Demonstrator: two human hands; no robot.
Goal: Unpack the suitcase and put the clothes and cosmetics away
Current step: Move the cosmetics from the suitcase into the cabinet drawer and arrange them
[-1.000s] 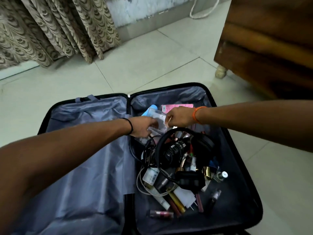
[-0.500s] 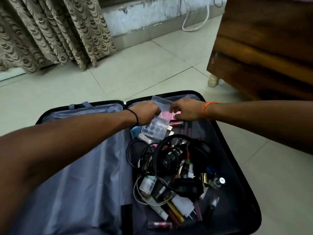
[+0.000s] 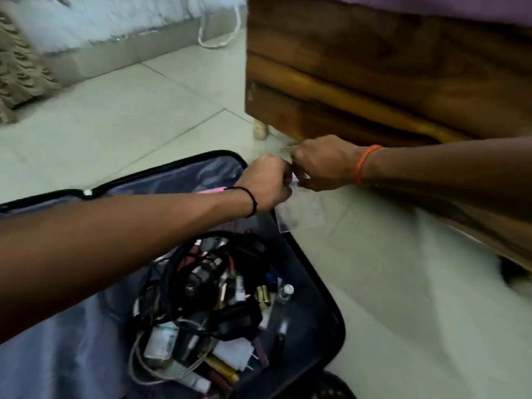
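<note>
An open black suitcase with grey lining lies on the floor. Its right half holds a jumble of cosmetics, lipsticks, small bottles, cables and black headphones. My left hand and my right hand both grip a clear plastic pouch. The pouch hangs blurred above the suitcase's far right rim and the floor beside it. The pouch's contents cannot be made out. A pink item shows behind my left forearm.
A dark wooden bed frame on a pale round foot stands just behind my hands. Pale floor tiles lie to the right of the suitcase. A patterned curtain and a white cord are at the back wall.
Both hands lifted the clear pouch out of the suitcase and carried it right, past the rim toward the bed frame. The view swung right with them.
</note>
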